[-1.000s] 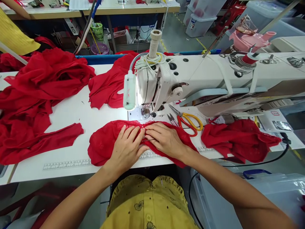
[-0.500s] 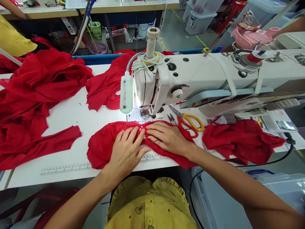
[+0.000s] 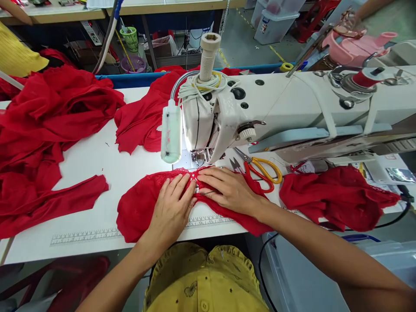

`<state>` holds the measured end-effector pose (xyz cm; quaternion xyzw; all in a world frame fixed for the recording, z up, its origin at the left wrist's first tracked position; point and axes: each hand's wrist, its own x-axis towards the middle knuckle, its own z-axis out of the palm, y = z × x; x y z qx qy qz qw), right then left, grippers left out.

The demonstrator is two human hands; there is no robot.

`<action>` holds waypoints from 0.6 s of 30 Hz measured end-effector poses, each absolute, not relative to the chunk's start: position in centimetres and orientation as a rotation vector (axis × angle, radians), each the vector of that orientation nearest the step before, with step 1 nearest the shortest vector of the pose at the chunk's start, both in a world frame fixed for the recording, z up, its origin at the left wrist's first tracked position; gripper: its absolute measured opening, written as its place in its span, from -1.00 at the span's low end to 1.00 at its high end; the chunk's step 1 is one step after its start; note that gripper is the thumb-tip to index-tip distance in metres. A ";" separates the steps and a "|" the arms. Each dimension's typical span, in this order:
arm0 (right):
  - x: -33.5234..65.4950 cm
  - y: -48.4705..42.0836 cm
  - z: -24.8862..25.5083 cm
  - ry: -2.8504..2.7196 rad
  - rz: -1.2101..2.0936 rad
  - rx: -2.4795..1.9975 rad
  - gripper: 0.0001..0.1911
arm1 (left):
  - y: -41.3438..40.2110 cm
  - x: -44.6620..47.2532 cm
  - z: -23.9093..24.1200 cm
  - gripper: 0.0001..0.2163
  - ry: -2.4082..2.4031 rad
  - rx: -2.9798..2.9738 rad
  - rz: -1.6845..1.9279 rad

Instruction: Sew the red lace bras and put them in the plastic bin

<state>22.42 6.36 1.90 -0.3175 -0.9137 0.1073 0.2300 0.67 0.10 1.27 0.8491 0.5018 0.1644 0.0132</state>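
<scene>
Our left hand (image 3: 172, 206) lies flat on the red lace garment (image 3: 139, 201), on the bench (image 3: 87, 160) before the sewing machine (image 3: 227, 112); our right hand's (image 3: 229, 190) grip we cannot tell. We do best pressing evenly, without puckering the lace.

Along the front edge of the white table (image 3: 87, 156) we see a ruler (image 3: 85, 237). A red cloth heap (image 3: 55, 104) lies toward the left edge; a red bundle (image 3: 338, 199) overhangs the front near the right corner. Below the near edge of the far table (image 3: 169, 8) we spot a green basket (image 3: 130, 40) and, past that table's right corner, clear bins (image 3: 274, 29).
</scene>
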 end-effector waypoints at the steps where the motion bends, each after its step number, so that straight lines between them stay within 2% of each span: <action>1: 22.4 6.4 1.8 -2.535 0.268 -0.885 -0.68 | 0.3 0.6 1.5 -0.66 1.565 2.662 0.501; 6: 22.5 6.4 1.4 -2.592 0.167 -0.933 -0.60 | 1.0 0.3 1.6 -0.68 1.617 2.671 0.501; 13: 22.3 6.4 2.2 -2.647 0.189 -1.051 -0.51 | 0.8 0.1 1.3 -0.68 1.616 2.601 0.529; 18: 22.2 6.4 2.3 -2.654 0.188 -1.062 -0.50 | 0.9 -0.1 1.2 -0.59 1.600 2.551 0.540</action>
